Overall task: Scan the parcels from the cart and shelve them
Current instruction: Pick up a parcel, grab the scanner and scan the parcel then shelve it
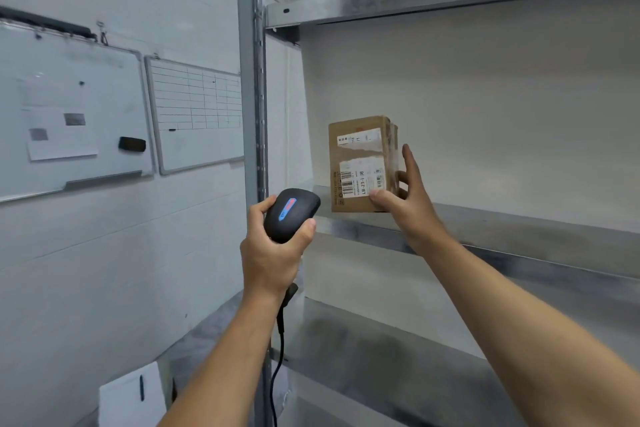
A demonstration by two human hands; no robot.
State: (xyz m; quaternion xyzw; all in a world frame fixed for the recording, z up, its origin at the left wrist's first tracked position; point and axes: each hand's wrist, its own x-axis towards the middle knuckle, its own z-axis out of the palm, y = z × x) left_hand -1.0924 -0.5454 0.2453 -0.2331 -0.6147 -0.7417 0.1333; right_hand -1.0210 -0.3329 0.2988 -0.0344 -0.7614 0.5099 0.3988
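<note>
While my left hand grips the scanner, fingers and thumb wrapped round its black body, a grey post rises just behind it, at the rack's left edge. Left of the post, two whiteboards hang on the wall, one with papers and a black eraser on it, the other ruled as a grid. The scanner's cable drops beneath my wrist, and low at the left lies a white sheet with a pen on it. The parcel stands upright near the left end of the middle shelf, close to its front edge. My right hand holds it at the lower right corner: thumb pressed on the front, fingers curled round the right side, forefinger pointing straight up. The thumb hides a corner of the lower label. It is a small brown cardboard box, taped, with two white labels on its front; the lower one shows barcodes and "LB-23". The scanner's head sits just left of and below the box, overlapping the shelf edge. I count one parcel, one scanner, three shelf levels, two whiteboards.
</note>
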